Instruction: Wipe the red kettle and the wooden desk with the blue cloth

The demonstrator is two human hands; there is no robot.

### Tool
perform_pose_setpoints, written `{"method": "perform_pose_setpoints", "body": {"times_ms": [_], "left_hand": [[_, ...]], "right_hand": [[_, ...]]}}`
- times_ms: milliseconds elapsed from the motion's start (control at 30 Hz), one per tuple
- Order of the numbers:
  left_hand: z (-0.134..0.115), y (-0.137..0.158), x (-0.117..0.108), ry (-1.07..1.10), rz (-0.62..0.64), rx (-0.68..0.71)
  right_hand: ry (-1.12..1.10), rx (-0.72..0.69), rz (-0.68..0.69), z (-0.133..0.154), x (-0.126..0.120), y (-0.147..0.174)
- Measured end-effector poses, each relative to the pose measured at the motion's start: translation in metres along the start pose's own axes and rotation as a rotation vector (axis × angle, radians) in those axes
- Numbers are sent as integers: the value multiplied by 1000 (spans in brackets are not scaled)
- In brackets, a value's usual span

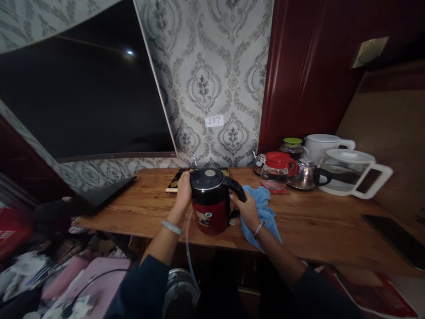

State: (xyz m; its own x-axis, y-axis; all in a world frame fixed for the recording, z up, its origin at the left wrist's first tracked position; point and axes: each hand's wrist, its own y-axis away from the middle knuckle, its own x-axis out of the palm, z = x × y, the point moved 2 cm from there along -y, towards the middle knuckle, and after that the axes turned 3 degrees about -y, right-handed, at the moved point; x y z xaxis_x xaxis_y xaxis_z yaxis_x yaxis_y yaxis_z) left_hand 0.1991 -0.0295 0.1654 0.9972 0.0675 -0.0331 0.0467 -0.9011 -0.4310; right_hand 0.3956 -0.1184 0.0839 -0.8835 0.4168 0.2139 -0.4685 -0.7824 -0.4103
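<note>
A wall of grey damask wallpaper with a small white label reading 277 (214, 121) stands behind a wooden tabletop (318, 221), with a dark television screen (83, 88) hung at the left and a dark red panel (305, 66) at the right.

In the head view, a red kettle with a black lid (210, 201) stands upright near the front edge of the tabletop, in the middle of the picture. The left hand (183, 190) lies against the kettle's left side near the lid, fingers curled round the body in a loose grip. The right hand (245, 208) is closed around the kettle's black handle (236, 188). A blue cloth (264, 208) lies on the tabletop just beside and partly under the right hand, hanging over the front edge. Each wrist carries a bangle.

A clear tube (188, 248) runs down from the tabletop edge in front of the kettle. Behind the kettle lies a flat dark tray (175, 181). To the right stands a group of vessels: a glass jug with a red lid (278, 170), a steel teapot (304, 175), a jar with a green lid (292, 145), a white kettle (323, 146) and a large clear jug with a white handle (352, 173). A dark phone (395, 239) lies far right.
</note>
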Motion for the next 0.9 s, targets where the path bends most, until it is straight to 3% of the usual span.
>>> {"method": "perform_pose_setpoints", "body": {"times_ms": [100, 267, 367, 533, 733, 900], "left_hand": [[2, 2, -2, 30, 22, -24], [11, 3, -7, 272, -29, -74], [18, -2, -4, 364, 39, -142], [20, -9, 5, 391, 18, -167], [8, -2, -1, 351, -20, -160], [-23, 10, -7, 321, -117, -173]], "right_hand": [[-8, 12, 1, -1, 0, -1], [-27, 74, 72, 1, 3, -4], [-38, 121, 102, 5, 7, -9], [-37, 32, -37, 9, 14, -17], [-64, 46, -114, 14, 21, -8], [-114, 51, -124, 32, 18, 1]]}}
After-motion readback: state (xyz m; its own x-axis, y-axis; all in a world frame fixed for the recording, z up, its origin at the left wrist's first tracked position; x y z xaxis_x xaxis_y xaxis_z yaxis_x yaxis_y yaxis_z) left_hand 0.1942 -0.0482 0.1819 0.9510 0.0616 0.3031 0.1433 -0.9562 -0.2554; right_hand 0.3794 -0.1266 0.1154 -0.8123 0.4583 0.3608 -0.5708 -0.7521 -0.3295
